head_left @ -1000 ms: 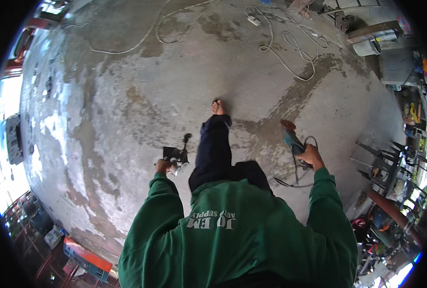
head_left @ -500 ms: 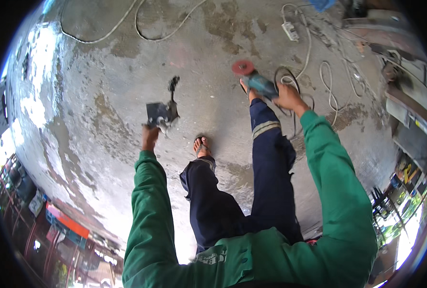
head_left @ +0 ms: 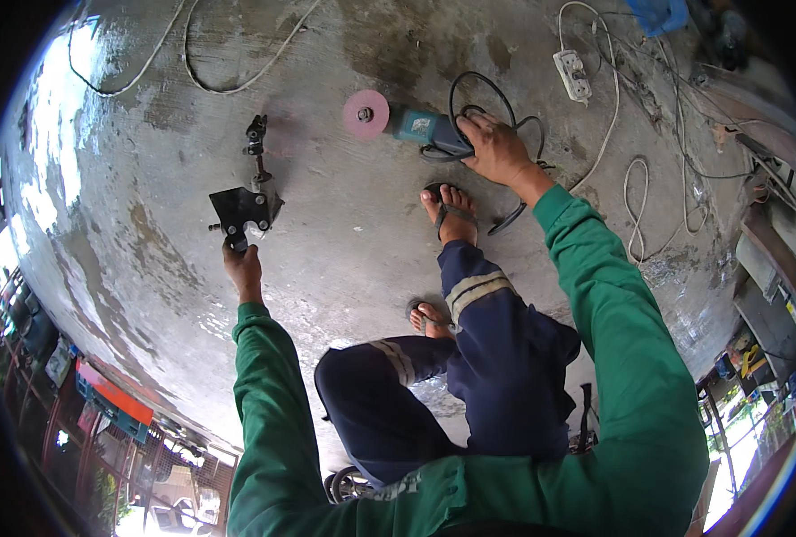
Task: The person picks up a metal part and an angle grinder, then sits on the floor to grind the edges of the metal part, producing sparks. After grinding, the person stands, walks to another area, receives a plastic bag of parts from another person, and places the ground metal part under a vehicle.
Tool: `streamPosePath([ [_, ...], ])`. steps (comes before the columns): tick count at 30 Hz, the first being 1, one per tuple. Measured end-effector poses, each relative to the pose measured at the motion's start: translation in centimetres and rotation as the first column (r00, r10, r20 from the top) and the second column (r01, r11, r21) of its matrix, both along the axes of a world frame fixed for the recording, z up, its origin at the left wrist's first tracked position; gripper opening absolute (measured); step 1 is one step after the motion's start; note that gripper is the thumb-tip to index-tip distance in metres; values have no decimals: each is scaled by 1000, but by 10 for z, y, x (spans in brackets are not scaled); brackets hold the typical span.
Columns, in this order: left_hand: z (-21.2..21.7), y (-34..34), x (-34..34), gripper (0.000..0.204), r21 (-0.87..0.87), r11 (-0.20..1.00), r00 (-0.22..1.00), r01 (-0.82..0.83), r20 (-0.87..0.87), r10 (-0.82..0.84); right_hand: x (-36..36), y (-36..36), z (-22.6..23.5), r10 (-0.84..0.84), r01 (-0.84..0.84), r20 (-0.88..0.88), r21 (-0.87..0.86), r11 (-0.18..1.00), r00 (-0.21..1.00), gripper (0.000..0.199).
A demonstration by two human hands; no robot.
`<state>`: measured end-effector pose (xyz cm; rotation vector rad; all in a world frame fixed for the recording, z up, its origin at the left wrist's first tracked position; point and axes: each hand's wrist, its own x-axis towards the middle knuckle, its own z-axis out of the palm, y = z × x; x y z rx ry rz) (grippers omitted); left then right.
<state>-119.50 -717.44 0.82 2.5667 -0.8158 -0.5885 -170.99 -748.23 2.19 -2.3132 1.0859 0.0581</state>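
In my left hand point(head_left: 245, 268) is a black metal bracket point(head_left: 234, 210) with bolts through it, gripped by its near end. A thin jointed rod point(head_left: 259, 159) with a dark clamp-like end stretches away from the bracket. My right hand point(head_left: 498, 157) is closed round the rear of a teal and dark angle grinder point(head_left: 418, 126), along with loops of its black cord point(head_left: 478, 75). The grinder's pink disc point(head_left: 357, 101) points left and lies a little above or on the concrete; which of the two I cannot tell.
My sandalled feet point(head_left: 452, 213) stand just nearer than the grinder. A white power strip point(head_left: 572, 75) and pale cables point(head_left: 631, 197) lie to the right. Another pale cable point(head_left: 203, 87) curls at the far left. Scrap and metal pieces point(head_left: 769, 237) line the right edge.
The grinder has swung left and its disc now faces up. My knees bend more and my feet have shifted. The bracket has moved slightly left in my left hand.
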Motion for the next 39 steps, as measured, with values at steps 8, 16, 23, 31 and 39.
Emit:
streamPosePath([
  [8, -28, 10, 21, 48, 51, 994, 976, 94, 192, -102, -24, 6, -20, -13, 12, 6, 112, 994, 1000, 75],
  [16, -22, 8, 15, 53, -9, 996, 982, 86, 172, -83, -141, 67, 40, -551, 560, -148, 22, 828, 821, 67],
  [23, -20, 9, 24, 72, 154, 983, 988, 98, 104, -114, -168, 244, -70, -571, 725, -454, 336, 601, 684, 49],
  [31, 52, -65, -151, 52, -270, 847, 888, 459, 151, -433, -302, 194, 15, -851, 711, -22, -538, 452, 524, 24],
  [39, 72, -139, -292, 39, -252, 583, 540, 772, -224, -812, -436, 106, 136, -624, 979, 755, -167, 117, 203, 32],
])
